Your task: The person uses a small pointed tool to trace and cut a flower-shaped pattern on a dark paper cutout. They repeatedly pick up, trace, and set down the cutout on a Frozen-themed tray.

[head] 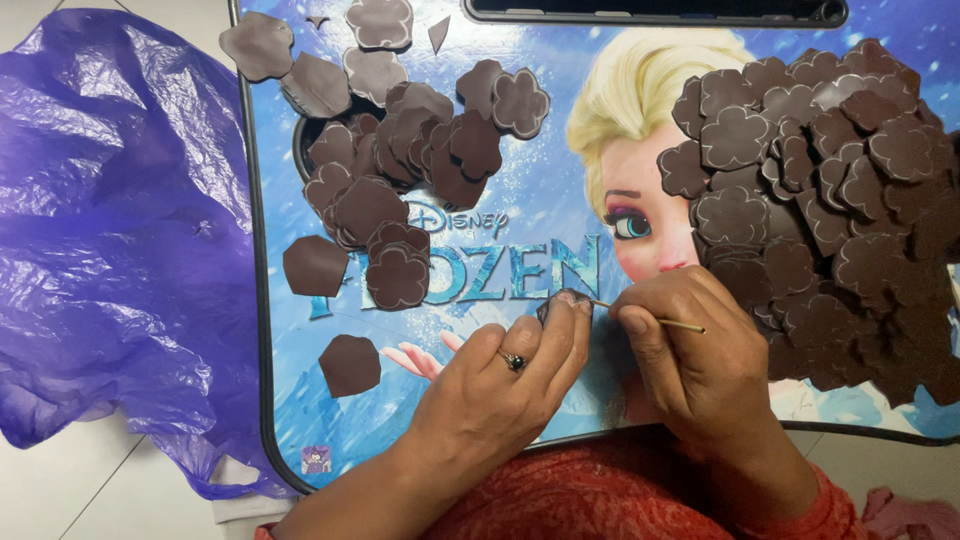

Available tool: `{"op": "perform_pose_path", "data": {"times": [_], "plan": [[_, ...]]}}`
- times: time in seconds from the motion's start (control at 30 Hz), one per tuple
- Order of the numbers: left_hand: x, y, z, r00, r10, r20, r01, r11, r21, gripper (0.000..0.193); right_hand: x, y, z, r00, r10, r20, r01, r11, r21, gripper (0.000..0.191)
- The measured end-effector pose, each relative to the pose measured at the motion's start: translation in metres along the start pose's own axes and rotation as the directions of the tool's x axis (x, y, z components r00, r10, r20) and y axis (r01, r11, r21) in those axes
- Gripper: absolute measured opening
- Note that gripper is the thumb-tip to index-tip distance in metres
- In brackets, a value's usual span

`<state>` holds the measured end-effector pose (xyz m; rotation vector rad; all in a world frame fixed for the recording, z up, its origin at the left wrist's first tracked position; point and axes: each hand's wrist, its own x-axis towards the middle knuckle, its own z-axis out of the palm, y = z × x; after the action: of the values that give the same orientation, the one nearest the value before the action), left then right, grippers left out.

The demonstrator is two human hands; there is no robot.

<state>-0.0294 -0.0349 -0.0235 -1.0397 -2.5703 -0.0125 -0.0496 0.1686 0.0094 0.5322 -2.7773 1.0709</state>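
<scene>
Mostly hidden brown foam piece (556,303) pinched in left hand (500,385) fingers, right hand (695,355) fingers gripping thin stick (655,319)

- Petal-shaped foam cutouts (820,200): dark chocolate brown, matte, with faint pale edges, heaped at 3 o'clock.
- Second cluster of cutouts (400,170) at 11 o'clock: the same brown.
- Bench (540,190): icy blue and white cartoon print, black rim.
- Plastic bag (110,220) at 9 o'clock: translucent purple, crinkled sheen.
- Stick (650,318): pale tan.
- Ring (513,361) on the left hand: silver with dark stone.
- Sleeves (600,500): mottled red-orange knit.
</scene>
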Motion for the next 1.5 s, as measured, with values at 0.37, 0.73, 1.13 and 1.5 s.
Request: {"op": "perform_pose_path", "data": {"times": [0.37, 0.73, 1.13, 1.5], "plan": [[0.0028, 0.0033, 0.0007, 0.999, -0.037, -0.012, 0.036, 0.997, -0.074, 0.048, -0.0045, 0.0000, -0.0023, 0.998, -0.057, 0.031, 0.055, 0.998, 0.036, 0.008], [0.0032, 0.0043, 0.0013, 0.997, -0.067, -0.037, 0.063, 0.992, -0.108, 0.044, -0.0072, 0.0010, -0.0026, 0.999, -0.026, 0.031, 0.024, 0.998, 0.058, 0.008], [0.0041, 0.0053, 0.0025, 0.996, -0.077, -0.046, 0.071, 0.991, -0.115, 0.041, -0.0034, 0.0043, -0.0027, 1.000, -0.005, -0.009, 0.005, 0.999, 0.031, 0.009], [0.0033, 0.0040, 0.0024, 0.995, -0.093, -0.044, 0.083, 0.980, -0.179, 0.039, -0.0082, 0.0034, -0.0012, 0.999, -0.037, 0.023, 0.035, 0.997, 0.062, 0.009]]}}
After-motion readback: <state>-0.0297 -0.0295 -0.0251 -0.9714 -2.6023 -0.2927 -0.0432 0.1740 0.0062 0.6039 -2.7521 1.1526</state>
